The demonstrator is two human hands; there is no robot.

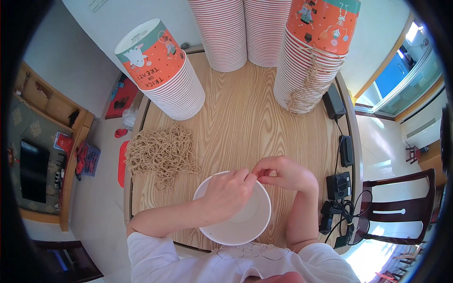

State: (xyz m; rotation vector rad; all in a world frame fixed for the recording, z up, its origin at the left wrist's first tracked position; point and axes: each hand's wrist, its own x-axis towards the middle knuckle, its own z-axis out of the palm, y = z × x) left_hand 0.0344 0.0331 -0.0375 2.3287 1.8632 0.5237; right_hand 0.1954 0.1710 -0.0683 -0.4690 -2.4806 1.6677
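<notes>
A white paper bucket [234,230] stands in front of me with its mouth upward. My left hand [228,194] reaches across its opening, and my right hand [284,173] meets it at the far right rim. The fingertips of both hands are pinched close together there; whatever lies between them is too small or hidden to name. Left of the bucket's far side lies a tangled heap of tan twine cords [163,153]. A nested stack of buckets [172,89], the top one orange and teal with Halloween drawings, leans at the far left, bottoms up.
Another bucket stack [302,70] at the far right has twine loops [309,89] hanging down its side. Tall stacks of nested buckets [222,35] stand at the back. Black adapters [339,185] and coiled cables [347,214] line the table's right edge, beside a dark wooden chair [401,207].
</notes>
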